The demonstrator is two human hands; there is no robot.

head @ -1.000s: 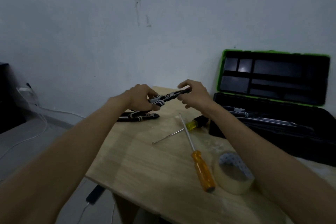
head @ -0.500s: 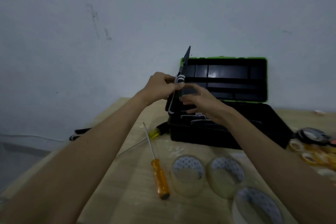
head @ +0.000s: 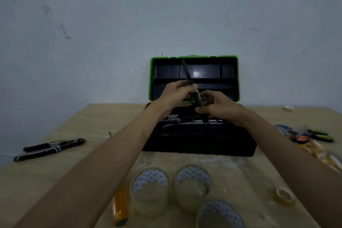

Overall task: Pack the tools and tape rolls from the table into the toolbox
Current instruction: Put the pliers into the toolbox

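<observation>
Three clear tape rolls [head: 192,185] at lower centre of the frame, the lowest one cut off by the bottom edge. Only the orange handle of a screwdriver [head: 121,207] visible at lower left, shaft hidden under the left forearm. Blurred heap of small items [head: 305,139] at the right edge, too unclear to name. One small tape roll [head: 282,195] alone at lower right.

Inside the open toolbox [head: 199,140], at centre, only dim shapes of tools, hard to separate. Above the box, in front of its green-rimmed lid [head: 229,72], a dark tool [head: 187,73], tilted, upper end toward upper left; kind of tool not clear. Left hand [head: 174,94] with fingers wrapped around its middle. Right hand [head: 222,109] with curled fingers and thumb pinching its lower part. Lower tip just over the box contents; touching or not, cannot tell.

Black pliers [head: 50,147] flat on the wooden table [head: 249,181] at the left, well apart from the box.
</observation>
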